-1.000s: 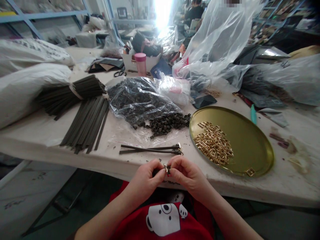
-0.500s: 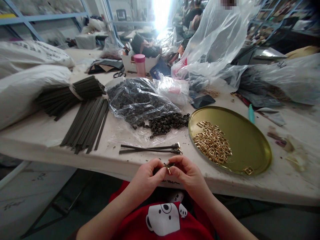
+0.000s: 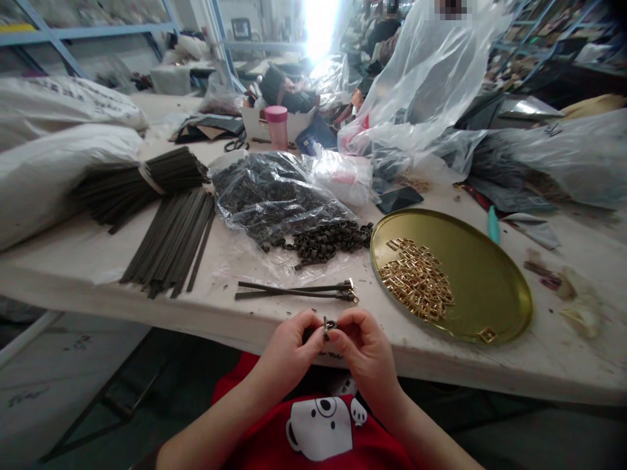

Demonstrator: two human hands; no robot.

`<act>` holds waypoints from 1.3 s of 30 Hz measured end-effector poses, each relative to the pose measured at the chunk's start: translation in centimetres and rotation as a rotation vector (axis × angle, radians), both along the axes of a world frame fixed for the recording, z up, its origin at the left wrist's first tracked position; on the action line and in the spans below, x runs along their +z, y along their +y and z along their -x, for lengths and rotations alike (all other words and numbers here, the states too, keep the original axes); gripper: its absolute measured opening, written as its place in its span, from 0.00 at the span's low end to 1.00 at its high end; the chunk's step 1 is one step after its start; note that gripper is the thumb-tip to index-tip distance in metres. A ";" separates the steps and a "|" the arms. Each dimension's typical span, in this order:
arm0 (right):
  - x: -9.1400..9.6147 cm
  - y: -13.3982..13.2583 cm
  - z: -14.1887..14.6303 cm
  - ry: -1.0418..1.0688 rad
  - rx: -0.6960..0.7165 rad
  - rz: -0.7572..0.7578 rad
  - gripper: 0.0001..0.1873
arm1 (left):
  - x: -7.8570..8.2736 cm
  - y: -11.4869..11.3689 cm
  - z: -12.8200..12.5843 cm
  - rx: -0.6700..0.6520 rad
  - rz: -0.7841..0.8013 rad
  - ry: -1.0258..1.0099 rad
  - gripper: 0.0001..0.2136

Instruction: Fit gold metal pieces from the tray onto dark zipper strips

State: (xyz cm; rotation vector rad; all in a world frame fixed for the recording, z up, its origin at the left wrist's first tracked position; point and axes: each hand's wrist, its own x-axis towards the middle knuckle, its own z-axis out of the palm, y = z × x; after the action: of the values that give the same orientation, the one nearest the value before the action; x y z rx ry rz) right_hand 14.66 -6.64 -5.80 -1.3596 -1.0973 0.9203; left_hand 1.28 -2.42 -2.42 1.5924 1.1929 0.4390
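Close together at the table's front edge, my left hand and my right hand pinch a small dark strap piece with a buckle between thumbs and forefingers. Most of it is hidden by the fingers. Just beyond lie crossed dark straps with gold buckles at their right ends. Behind these, small dark loops spill from a clear plastic bag. To the right, a round gold tray bears a heap of gold buckles, and a few lie apart near its front rim.
Loose dark straps and a tied bundle lie left, beside white sacks. A pink-lidded cup, scissors, a phone-like dark slab and plastic bags stand or lie farther back.
Both hands stay near the same spot. My fingers have shifted, and the small piece between them has turned, with a dark loop showing at its right side.
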 end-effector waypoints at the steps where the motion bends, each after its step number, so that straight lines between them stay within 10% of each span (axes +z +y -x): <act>1: -0.1 0.0 0.0 -0.015 0.001 -0.008 0.06 | 0.0 0.0 0.0 0.008 0.004 -0.001 0.08; 18: 0.8 0.5 -0.6 0.221 0.115 0.178 0.10 | 0.0 -0.1 0.1 -0.015 0.051 -0.041 0.08; 30: -1.0 -0.5 -0.5 -0.459 0.006 -0.291 0.06 | -0.1 -0.1 -0.2 0.003 -0.020 -0.011 0.07; 39: -0.9 0.0 -0.3 -0.426 -0.039 -0.273 0.04 | -0.2 -0.5 -0.3 -0.026 -0.038 0.011 0.05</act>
State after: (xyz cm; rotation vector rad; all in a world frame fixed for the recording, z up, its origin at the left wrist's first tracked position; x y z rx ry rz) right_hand 14.98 -6.67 -6.69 -1.3731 -1.4537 0.4369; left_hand 1.55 -2.90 -2.58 1.6426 1.1768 0.4389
